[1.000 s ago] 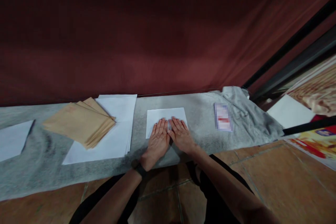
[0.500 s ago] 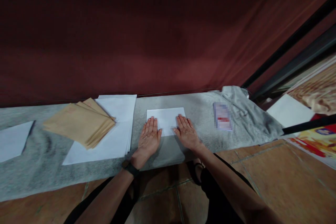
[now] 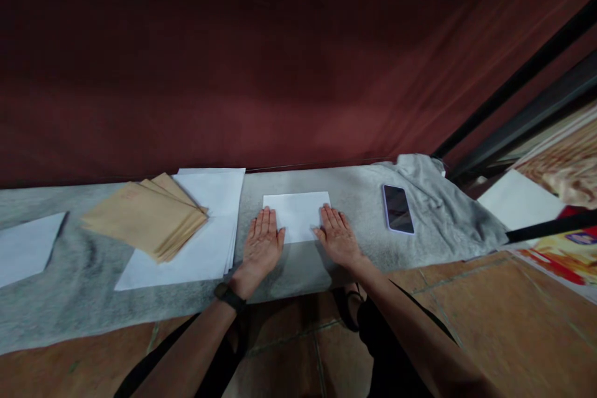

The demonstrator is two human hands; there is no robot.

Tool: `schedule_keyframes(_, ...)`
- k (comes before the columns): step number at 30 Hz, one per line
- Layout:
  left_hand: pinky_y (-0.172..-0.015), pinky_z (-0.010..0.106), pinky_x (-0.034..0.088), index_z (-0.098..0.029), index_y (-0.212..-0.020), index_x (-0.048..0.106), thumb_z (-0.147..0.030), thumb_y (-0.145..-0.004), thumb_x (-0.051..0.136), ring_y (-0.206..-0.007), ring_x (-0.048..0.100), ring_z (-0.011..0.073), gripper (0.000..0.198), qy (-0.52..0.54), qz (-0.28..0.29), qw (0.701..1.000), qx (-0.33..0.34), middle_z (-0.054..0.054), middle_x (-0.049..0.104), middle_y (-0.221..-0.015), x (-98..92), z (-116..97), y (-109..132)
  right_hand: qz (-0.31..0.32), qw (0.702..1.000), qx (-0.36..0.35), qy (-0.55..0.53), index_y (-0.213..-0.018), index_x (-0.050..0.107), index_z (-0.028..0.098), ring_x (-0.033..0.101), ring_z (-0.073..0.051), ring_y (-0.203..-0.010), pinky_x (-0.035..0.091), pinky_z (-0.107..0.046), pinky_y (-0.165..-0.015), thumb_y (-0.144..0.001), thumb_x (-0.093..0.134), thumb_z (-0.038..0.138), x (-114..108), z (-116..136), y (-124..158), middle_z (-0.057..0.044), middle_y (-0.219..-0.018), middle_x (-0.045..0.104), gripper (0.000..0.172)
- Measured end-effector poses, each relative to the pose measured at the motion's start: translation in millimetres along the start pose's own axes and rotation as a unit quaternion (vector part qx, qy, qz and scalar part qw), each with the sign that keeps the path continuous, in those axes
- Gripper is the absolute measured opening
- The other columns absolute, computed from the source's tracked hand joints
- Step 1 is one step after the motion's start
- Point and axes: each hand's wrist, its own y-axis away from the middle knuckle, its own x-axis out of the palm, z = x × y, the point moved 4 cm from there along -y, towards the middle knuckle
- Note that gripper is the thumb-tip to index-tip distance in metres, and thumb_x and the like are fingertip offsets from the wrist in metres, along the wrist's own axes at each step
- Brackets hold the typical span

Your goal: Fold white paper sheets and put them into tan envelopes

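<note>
A folded white sheet of paper [image 3: 297, 212] lies on the grey cloth [image 3: 84, 286] in front of me. My left hand [image 3: 261, 247] rests flat on the sheet's lower left corner, fingers stretched out. My right hand [image 3: 338, 238] lies flat on its lower right corner, fingers spread as well. Neither hand holds anything. A dark watch sits on my left wrist.
A stack of white sheets [image 3: 200, 242] lies to the left, with several tan envelopes [image 3: 145, 217] on top. Another white sheet [image 3: 25, 249] is at the far left. A phone [image 3: 398, 208] lies to the right on the cloth. A dark red curtain hangs behind.
My hands slid apart from the middle of the folded sheet out to its two lower corners, staying flat on it.
</note>
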Motion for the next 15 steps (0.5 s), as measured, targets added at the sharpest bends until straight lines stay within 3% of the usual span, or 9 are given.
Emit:
schedule_keyframes(6, -0.125, 0.052, 0.027, -0.001, -0.154, 0.039, -0.032, -0.101, 0.032, -0.153, 0.031, 0.0313, 0.061, -0.008, -0.018, 0.999, -0.034, 0.022, 0.04, -0.16, -4.6, 4, -2, -0.017, 0.999, 0.028, 0.0, -0.155, 0.041, 0.004, 0.041, -0.032, -0.148, 0.029, -0.051, -0.122, -0.108, 0.032, 0.042, -2, -7, -1, -0.02, -0.158, 0.044, 0.061)
schedule_keyframes(9, -0.127, 0.05, 0.023, -0.004, -0.156, 0.035, -0.032, -0.103, 0.029, -0.155, 0.027, 0.0282, 0.06, 0.014, -0.018, 1.0, -0.002, 0.019, 0.037, -0.162, -7.5, -13, -4, -0.011, 0.999, 0.028, -0.025, -0.155, 0.039, 0.006, 0.039, -0.031, -0.149, 0.028, -0.051, -0.123, -0.108, 0.028, 0.041, -4, 4, -7, -0.019, -0.159, 0.043, 0.06)
schedule_keyframes(12, -0.128, 0.046, 0.023, -0.005, -0.159, 0.03, -0.029, -0.103, 0.026, -0.157, 0.021, 0.0242, 0.06, 0.052, 0.002, 0.996, 0.067, 0.017, 0.032, -0.165, -5.8, -38, -6, 0.009, 0.998, -0.017, -0.063, -0.157, 0.038, 0.012, 0.034, -0.025, -0.152, 0.027, -0.048, -0.125, -0.109, 0.025, 0.042, -4, 26, -12, -0.013, -0.162, 0.04, 0.058)
schedule_keyframes(15, -0.127, 0.047, 0.024, -0.007, -0.159, 0.028, -0.021, -0.102, 0.024, -0.157, 0.021, 0.0227, 0.06, 0.069, 0.017, 0.993, 0.089, 0.016, 0.033, -0.165, -0.4, -52, -10, 0.03, 0.995, -0.043, -0.081, -0.155, 0.043, 0.013, 0.034, -0.023, -0.152, 0.027, -0.046, -0.125, -0.109, 0.023, 0.039, -1, 42, -16, -0.011, -0.161, 0.042, 0.056)
